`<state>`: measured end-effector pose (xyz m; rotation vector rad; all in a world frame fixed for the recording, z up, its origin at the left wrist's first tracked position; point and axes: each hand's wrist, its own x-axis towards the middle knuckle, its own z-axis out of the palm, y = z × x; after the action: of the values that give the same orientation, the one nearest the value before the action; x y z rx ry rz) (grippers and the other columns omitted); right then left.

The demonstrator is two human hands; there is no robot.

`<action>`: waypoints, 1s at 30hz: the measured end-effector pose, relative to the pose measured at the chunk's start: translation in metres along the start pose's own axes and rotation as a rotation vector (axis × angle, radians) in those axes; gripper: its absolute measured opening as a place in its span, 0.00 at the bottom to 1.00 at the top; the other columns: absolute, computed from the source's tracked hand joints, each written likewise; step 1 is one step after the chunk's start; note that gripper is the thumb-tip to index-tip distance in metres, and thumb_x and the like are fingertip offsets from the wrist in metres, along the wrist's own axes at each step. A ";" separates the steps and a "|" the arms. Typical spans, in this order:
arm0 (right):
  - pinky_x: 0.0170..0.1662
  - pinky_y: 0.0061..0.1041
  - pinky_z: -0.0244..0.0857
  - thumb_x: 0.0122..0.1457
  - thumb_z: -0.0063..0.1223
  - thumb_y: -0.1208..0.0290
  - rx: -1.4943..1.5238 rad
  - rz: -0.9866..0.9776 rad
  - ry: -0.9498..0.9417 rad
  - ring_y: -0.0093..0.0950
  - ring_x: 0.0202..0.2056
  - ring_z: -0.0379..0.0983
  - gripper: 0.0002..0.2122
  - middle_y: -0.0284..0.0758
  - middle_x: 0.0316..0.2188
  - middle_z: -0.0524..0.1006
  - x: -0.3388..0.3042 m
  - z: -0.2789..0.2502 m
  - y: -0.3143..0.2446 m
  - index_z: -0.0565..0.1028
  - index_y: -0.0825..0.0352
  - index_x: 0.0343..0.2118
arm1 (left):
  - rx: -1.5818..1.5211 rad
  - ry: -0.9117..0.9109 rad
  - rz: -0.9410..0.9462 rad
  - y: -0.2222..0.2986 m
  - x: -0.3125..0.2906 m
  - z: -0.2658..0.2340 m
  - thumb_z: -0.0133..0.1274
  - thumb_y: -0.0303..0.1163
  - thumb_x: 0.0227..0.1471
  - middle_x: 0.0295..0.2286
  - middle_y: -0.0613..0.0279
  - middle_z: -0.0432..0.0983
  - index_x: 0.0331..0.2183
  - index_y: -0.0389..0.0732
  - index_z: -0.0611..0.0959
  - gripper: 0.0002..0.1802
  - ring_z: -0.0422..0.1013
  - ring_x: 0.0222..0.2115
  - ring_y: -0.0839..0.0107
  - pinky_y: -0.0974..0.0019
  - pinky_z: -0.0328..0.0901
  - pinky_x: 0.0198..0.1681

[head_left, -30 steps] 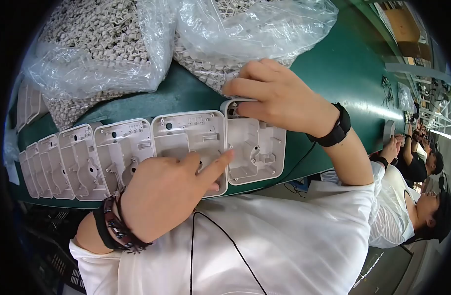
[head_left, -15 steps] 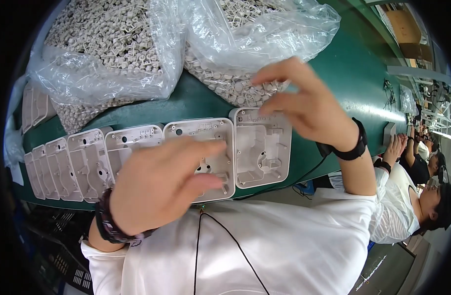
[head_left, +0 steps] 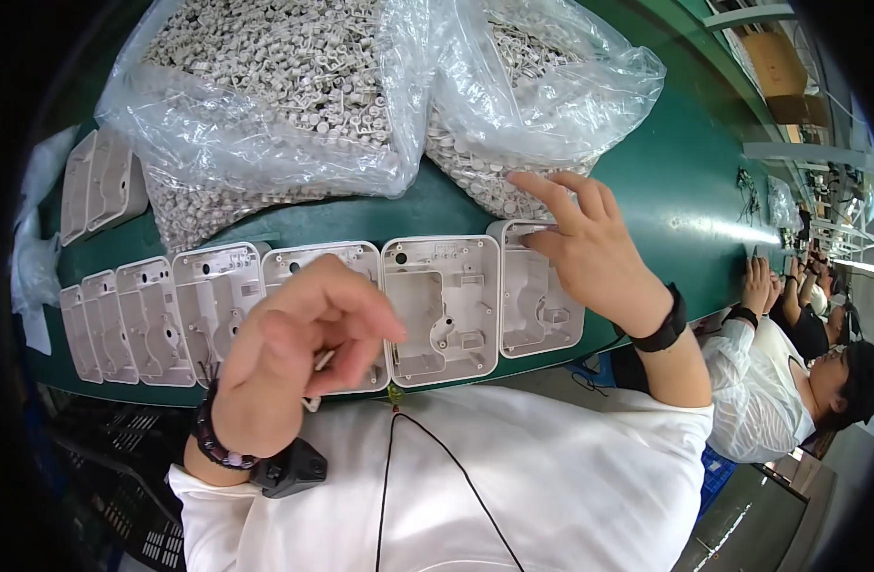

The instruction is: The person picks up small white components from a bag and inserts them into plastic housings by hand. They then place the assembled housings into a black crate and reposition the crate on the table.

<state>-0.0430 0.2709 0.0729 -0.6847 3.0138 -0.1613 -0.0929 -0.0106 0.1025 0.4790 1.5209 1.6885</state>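
Note:
My left hand (head_left: 304,348) is raised over the row of white plastic housings, palm turned up and fingers curled. Small white plastic parts (head_left: 311,402) poke out between and below its fingers; how many it holds is hidden. My right hand (head_left: 604,262) hovers at the rightmost housing (head_left: 537,329), fingers spread and the thumb by its upper edge. Nothing shows between those fingers. Just left of that one lies another open housing (head_left: 418,315), with a round hole in its upper wall and posts inside.
Two clear plastic bags (head_left: 265,153) (head_left: 589,114) full of small white parts stand behind the row on the green table (head_left: 685,181). More housings (head_left: 103,186) rest at the far left. On the right, a co-worker in white (head_left: 761,391) sits along the table edge.
My left hand has rolled palm up and its fingers have curled, bringing small white parts into sight. My right hand has dropped slightly. The whole scene has shifted rightward in view.

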 end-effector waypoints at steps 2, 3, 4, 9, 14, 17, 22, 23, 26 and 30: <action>0.52 0.34 0.54 0.37 0.51 0.80 -0.025 0.030 -0.021 0.38 0.50 0.58 0.06 0.37 0.50 0.65 -0.002 0.003 -0.002 0.77 0.66 0.22 | -0.002 0.013 0.000 -0.002 -0.004 -0.008 0.26 0.69 0.50 0.18 0.69 0.60 0.34 0.35 0.72 0.43 0.51 0.15 0.85 0.79 0.46 0.17; 0.53 0.34 0.54 0.38 0.51 0.80 -0.027 0.025 -0.024 0.38 0.51 0.58 0.07 0.37 0.50 0.65 -0.002 0.003 -0.001 0.77 0.66 0.22 | 0.004 0.029 0.000 -0.003 -0.005 -0.011 0.26 0.69 0.50 0.18 0.69 0.60 0.34 0.35 0.72 0.43 0.51 0.15 0.85 0.79 0.46 0.17; 0.53 0.34 0.54 0.38 0.51 0.80 -0.028 0.021 -0.022 0.38 0.51 0.58 0.07 0.36 0.50 0.64 -0.001 0.004 -0.002 0.77 0.65 0.23 | 0.016 0.045 0.002 -0.004 -0.006 -0.014 0.25 0.70 0.49 0.18 0.69 0.60 0.33 0.35 0.72 0.43 0.52 0.15 0.85 0.79 0.46 0.17; 0.54 0.35 0.53 0.39 0.51 0.80 0.010 0.071 -0.035 0.39 0.52 0.57 0.09 0.35 0.50 0.65 0.000 0.006 0.001 0.78 0.64 0.26 | -0.042 0.052 0.018 -0.009 -0.011 -0.015 0.25 0.69 0.49 0.18 0.69 0.60 0.33 0.35 0.72 0.43 0.52 0.15 0.85 0.79 0.46 0.17; 0.55 0.35 0.53 0.38 0.50 0.81 -0.042 0.038 -0.020 0.39 0.52 0.57 0.11 0.37 0.49 0.65 -0.006 0.005 0.002 0.77 0.63 0.28 | -0.067 0.051 0.046 -0.014 -0.013 -0.021 0.25 0.68 0.51 0.19 0.69 0.60 0.32 0.35 0.72 0.42 0.52 0.14 0.84 0.79 0.46 0.17; 0.52 0.36 0.55 0.37 0.51 0.81 -0.078 0.022 -0.003 0.39 0.50 0.59 0.13 0.38 0.46 0.66 -0.006 0.003 0.003 0.77 0.62 0.29 | -0.061 0.052 0.059 -0.014 -0.015 -0.022 0.25 0.67 0.52 0.19 0.69 0.60 0.32 0.35 0.71 0.41 0.51 0.14 0.84 0.79 0.46 0.17; 0.46 0.35 0.58 0.36 0.51 0.81 0.063 0.042 0.176 0.38 0.44 0.63 0.15 0.38 0.43 0.68 0.009 -0.024 -0.032 0.77 0.62 0.31 | -0.341 0.140 0.068 -0.019 -0.009 -0.026 0.27 0.63 0.55 0.19 0.70 0.59 0.32 0.36 0.70 0.36 0.52 0.15 0.84 0.78 0.48 0.18; 0.42 0.34 0.58 0.36 0.53 0.79 0.108 -0.015 0.239 0.37 0.40 0.64 0.15 0.37 0.41 0.69 0.016 -0.030 -0.049 0.76 0.63 0.31 | -0.477 0.171 0.054 -0.019 -0.007 -0.023 0.28 0.62 0.56 0.19 0.70 0.59 0.33 0.37 0.70 0.35 0.53 0.16 0.84 0.78 0.48 0.18; 0.38 0.31 0.58 0.36 0.56 0.75 0.235 -0.136 0.348 0.35 0.35 0.65 0.14 0.36 0.39 0.70 0.045 -0.042 -0.100 0.75 0.64 0.32 | -0.706 0.170 0.002 -0.017 0.001 -0.021 0.30 0.60 0.57 0.20 0.70 0.60 0.34 0.39 0.70 0.31 0.54 0.17 0.83 0.77 0.50 0.19; 0.37 0.29 0.57 0.38 0.59 0.72 0.257 -0.212 0.414 0.33 0.34 0.65 0.13 0.36 0.38 0.70 0.077 -0.031 -0.137 0.75 0.64 0.31 | -0.829 0.155 0.012 -0.023 0.003 -0.018 0.33 0.57 0.58 0.22 0.70 0.63 0.34 0.41 0.71 0.27 0.58 0.19 0.81 0.77 0.53 0.21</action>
<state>-0.0563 0.1172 0.1168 -1.0546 3.1933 -0.7731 -0.1007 -0.0207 0.0764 -0.0869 0.7835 2.2023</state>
